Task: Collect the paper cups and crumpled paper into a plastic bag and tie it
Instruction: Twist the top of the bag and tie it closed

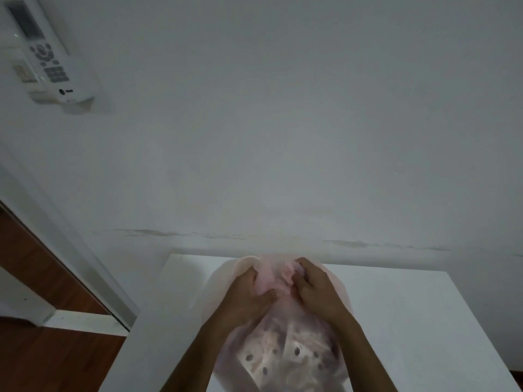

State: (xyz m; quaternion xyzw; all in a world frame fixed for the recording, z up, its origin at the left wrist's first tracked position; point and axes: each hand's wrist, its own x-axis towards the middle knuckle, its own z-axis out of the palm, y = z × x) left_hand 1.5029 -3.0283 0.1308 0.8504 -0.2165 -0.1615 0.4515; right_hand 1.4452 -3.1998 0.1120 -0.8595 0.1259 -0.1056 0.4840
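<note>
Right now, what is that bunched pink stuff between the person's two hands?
In the head view, the gathered top of the pink plastic bag fills the gap: the left hand and right hand each grip it.

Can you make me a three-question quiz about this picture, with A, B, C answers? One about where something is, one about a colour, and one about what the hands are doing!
1. Where is the remote control?
A. on the table
B. in a holder on the wall
C. on the floor

2. What colour is the plastic bag?
A. pale pink
B. black
C. green

3. What are the two hands doing?
A. resting flat on the table
B. holding a cup
C. gripping the bag's gathered top

Answers: 1 B, it hangs up high on the white wall. 2 A, its thin film looks pink. 3 C, the left hand and right hand bunch it together.
</note>
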